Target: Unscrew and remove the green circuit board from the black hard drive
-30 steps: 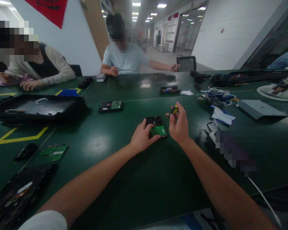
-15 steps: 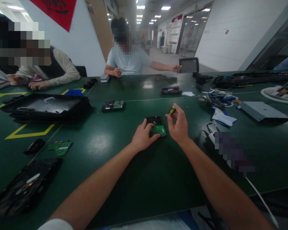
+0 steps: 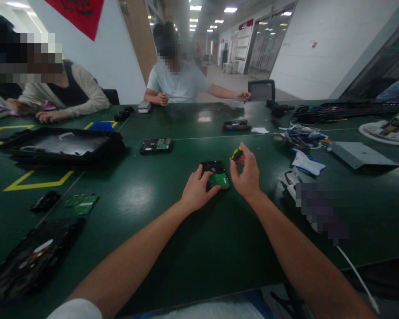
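A black hard drive with a green circuit board (image 3: pixel 219 180) lies on the dark green table (image 3: pixel 173 248) in front of me. My left hand (image 3: pixel 197 189) grips its left side, with fingers at the upper edge and the thumb at the near edge. Just right of the drive, my right hand (image 3: pixel 248 174) holds a small yellow and black screwdriver handle (image 3: pixel 236 153) between thumb and fingers. The shaft of the tool cannot be made out. Another hard drive (image 3: pixel 156 145) with a green board lies farther back on the left.
Black trays (image 3: pixel 63 146), a loose green board (image 3: pixel 83 202) and a large black casing (image 3: pixel 36 257) lie left. Right are a glove (image 3: pixel 307 163), bundled cables (image 3: pixel 301 135), a metal box (image 3: pixel 362 155) and a white cable (image 3: pixel 357 277). Two people sit across the table.
The yellow and black handle has tilted slightly in my right hand. My left hand keeps its hold on the drive. The whole view has shifted slightly.
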`<move>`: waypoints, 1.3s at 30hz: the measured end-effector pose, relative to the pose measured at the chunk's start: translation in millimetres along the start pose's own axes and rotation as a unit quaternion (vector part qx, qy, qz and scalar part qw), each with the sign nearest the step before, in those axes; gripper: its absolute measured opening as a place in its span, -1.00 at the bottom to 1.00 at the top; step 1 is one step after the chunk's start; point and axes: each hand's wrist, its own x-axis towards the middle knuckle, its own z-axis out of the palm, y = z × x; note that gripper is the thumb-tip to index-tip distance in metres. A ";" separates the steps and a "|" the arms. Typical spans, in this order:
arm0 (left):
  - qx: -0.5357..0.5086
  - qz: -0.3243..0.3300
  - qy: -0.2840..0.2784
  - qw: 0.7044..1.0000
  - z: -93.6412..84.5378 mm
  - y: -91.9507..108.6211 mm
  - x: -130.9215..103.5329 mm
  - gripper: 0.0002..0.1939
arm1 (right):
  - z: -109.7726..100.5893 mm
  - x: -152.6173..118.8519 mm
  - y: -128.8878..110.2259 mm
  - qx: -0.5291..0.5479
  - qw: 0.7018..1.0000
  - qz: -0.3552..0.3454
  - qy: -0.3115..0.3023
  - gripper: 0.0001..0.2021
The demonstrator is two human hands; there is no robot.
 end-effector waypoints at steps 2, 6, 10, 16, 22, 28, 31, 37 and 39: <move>0.001 0.001 0.001 1.000 0.3 -0.4 0.4 -0.37 | 0.2 0.2 -0.2 -0.002 1.000 -0.001 -0.002 -0.38; 0.000 0.005 0.002 1.000 -0.1 -0.8 1.2 -0.37 | -0.5 0.9 -0.8 -0.005 1.000 -0.010 -0.010 -0.38; 0.000 0.003 -0.004 1.000 -0.6 -1.8 1.5 -0.37 | -1.2 0.9 -1.5 0.000 1.000 -0.003 -0.010 -0.37; -0.002 0.003 -0.006 1.000 -0.7 -1.8 1.8 -0.36 | -0.9 0.2 -0.9 0.005 1.000 -0.001 -0.008 -0.37; -0.001 0.000 -0.010 1.000 -2.5 -0.8 1.5 -0.37 | -1.8 0.8 -1.4 0.004 1.000 0.008 0.003 -0.36; 0.006 0.003 -0.001 1.000 0.1 -1.3 1.2 -0.37 | -3.1 1.4 -1.8 -0.010 1.000 -0.015 0.009 -0.39; 0.011 0.001 -0.003 1.000 1.0 -1.5 1.3 -0.37 | -2.3 0.7 -1.2 -0.009 1.000 -0.013 0.003 -0.38; 0.016 0.002 -0.005 1.000 0.8 -1.9 2.0 -0.36 | -0.2 -0.3 1.0 -0.005 1.000 -0.016 0.012 -0.37; 0.016 0.004 -0.004 1.000 0.4 -1.7 2.0 -0.35 | -0.3 0.1 1.2 -0.006 1.000 -0.020 0.013 -0.37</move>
